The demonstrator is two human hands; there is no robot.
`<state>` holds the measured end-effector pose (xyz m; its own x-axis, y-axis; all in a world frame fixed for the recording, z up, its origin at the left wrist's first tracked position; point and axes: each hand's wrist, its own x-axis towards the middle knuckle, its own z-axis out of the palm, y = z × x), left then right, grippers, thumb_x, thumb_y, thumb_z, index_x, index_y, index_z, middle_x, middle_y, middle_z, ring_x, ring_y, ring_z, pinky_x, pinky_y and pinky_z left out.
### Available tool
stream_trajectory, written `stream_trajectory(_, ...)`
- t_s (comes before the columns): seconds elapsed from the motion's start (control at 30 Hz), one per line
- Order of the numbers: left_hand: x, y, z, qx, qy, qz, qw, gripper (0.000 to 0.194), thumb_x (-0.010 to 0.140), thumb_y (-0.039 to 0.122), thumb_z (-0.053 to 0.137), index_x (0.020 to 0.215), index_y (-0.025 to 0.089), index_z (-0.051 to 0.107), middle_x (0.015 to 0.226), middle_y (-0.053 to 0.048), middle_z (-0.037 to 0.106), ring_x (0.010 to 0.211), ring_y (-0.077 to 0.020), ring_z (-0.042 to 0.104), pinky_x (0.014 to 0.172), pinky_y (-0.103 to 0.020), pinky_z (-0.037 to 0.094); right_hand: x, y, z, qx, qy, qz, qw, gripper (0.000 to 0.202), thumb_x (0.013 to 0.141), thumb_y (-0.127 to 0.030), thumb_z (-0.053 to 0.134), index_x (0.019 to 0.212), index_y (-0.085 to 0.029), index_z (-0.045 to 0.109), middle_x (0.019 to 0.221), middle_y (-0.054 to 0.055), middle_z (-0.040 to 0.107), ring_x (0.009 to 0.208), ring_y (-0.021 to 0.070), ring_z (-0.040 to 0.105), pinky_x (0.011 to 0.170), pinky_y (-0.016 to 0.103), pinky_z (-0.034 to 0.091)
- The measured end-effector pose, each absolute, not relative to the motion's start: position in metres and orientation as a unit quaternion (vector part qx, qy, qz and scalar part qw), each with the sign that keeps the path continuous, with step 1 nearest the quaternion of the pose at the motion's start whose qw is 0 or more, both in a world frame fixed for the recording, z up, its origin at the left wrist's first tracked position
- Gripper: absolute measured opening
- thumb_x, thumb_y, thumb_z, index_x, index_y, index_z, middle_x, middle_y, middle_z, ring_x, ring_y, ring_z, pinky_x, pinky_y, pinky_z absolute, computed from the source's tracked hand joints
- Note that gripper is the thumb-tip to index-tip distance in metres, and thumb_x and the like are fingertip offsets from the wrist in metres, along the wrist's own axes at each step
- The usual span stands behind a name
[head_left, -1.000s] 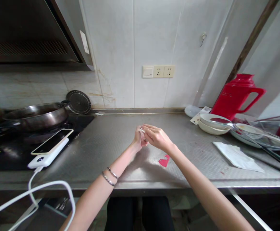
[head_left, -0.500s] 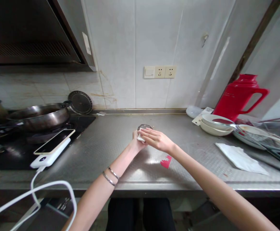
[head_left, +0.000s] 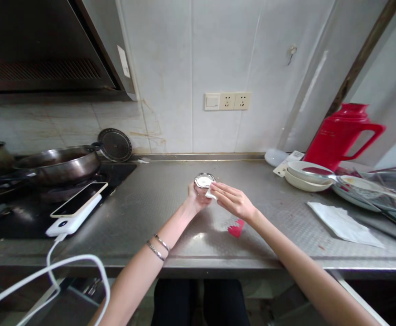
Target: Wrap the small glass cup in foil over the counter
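My left hand [head_left: 196, 198] is wrapped round a small round silver-rimmed container [head_left: 205, 180], held above the steel counter. Its pale round top faces up; I cannot tell whether that is a lid or the inside. Between the fingers of my right hand [head_left: 234, 199] is a folded white tissue [head_left: 211, 193], at the near right side of the container's rim. A torn scrap of red paper [head_left: 236, 228] lies on the counter below my right wrist.
On the left, a phone [head_left: 79, 199] rests on a white power bank [head_left: 74, 219] with a cable, near a steel pan [head_left: 60, 165]. To the right are a flat white tissue [head_left: 344, 224], stacked bowls [head_left: 306, 183] and a red thermos jug [head_left: 337, 138].
My right hand with the tissue has slid right and toward me, off the container's top. The pale top and most of the silver rim now show.
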<state>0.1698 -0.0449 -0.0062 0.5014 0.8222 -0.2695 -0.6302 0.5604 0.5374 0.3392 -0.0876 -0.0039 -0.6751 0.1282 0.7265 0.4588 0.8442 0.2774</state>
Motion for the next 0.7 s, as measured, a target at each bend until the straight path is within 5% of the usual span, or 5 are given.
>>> stream_trajectory(0.23, 0.167, -0.052, 0.006, 0.210, 0.220, 0.436, 0.847, 0.048, 0.081, 0.044, 0.033, 0.089, 0.007, 0.063, 0.054, -0.009, 0.056, 0.030, -0.0085, 0.034, 0.027, -0.016, 0.015, 0.326, -0.096, -0.013, -0.298, -0.816, -0.137, 0.476, 0.032, 0.093, -0.019, 0.040, 0.121, -0.018, 0.057, 0.120, 0.012, 0.063, 0.112, 0.0220, 0.060, 0.092, 0.034, 0.053)
stream_trajectory(0.33, 0.170, -0.055, 0.006, 0.233, 0.231, 0.437, 0.837, 0.053, 0.082, 0.048, 0.029, 0.089, 0.009, 0.063, 0.062, -0.014, 0.061, 0.031, -0.0094, 0.036, 0.028, -0.017, 0.015, 0.313, -0.096, -0.009, -0.389, -0.730, -0.084, 0.555, 0.028, 0.094, -0.025, 0.041, 0.099, -0.017, 0.067, 0.091, 0.008, 0.073, 0.080, 0.0183, 0.070, 0.069, 0.025, 0.055)
stream_trajectory(0.47, 0.176, -0.057, 0.006, 0.267, 0.253, 0.460, 0.808, 0.056, 0.081, 0.052, 0.027, 0.088, 0.011, 0.063, 0.062, -0.014, 0.063, 0.033, -0.0118, 0.042, 0.032, -0.019, 0.019, 0.302, -0.094, -0.001, -0.471, -0.657, -0.025, 0.588, 0.039, 0.093, -0.032, 0.041, 0.066, -0.015, 0.063, 0.052, -0.001, 0.059, 0.045, 0.0089, 0.053, 0.047, 0.017, 0.039)
stream_trajectory(0.57, 0.176, -0.055, 0.006, 0.310, 0.274, 0.470, 0.780, 0.058, 0.081, 0.056, 0.025, 0.086, 0.012, 0.062, 0.057, -0.011, 0.062, 0.031, -0.0123, 0.042, 0.033, -0.021, 0.019, 0.297, -0.091, 0.002, -0.472, -0.657, -0.006, 0.588, 0.039, 0.093, -0.033, 0.040, 0.069, -0.013, 0.063, 0.051, -0.001, 0.057, 0.044, 0.0079, 0.048, 0.046, 0.017, 0.035)
stream_trajectory(0.7, 0.175, -0.054, 0.005, 0.323, 0.321, 0.493, 0.742, 0.056, 0.081, 0.059, 0.028, 0.083, 0.014, 0.060, 0.052, -0.006, 0.060, 0.031, -0.0125, 0.043, 0.034, -0.021, 0.018, 0.292, -0.086, 0.000, -0.455, -0.671, 0.003, 0.586, 0.033, 0.093, -0.030, 0.039, 0.092, -0.014, 0.067, 0.073, 0.006, 0.070, 0.062, 0.0143, 0.063, 0.059, 0.022, 0.047)
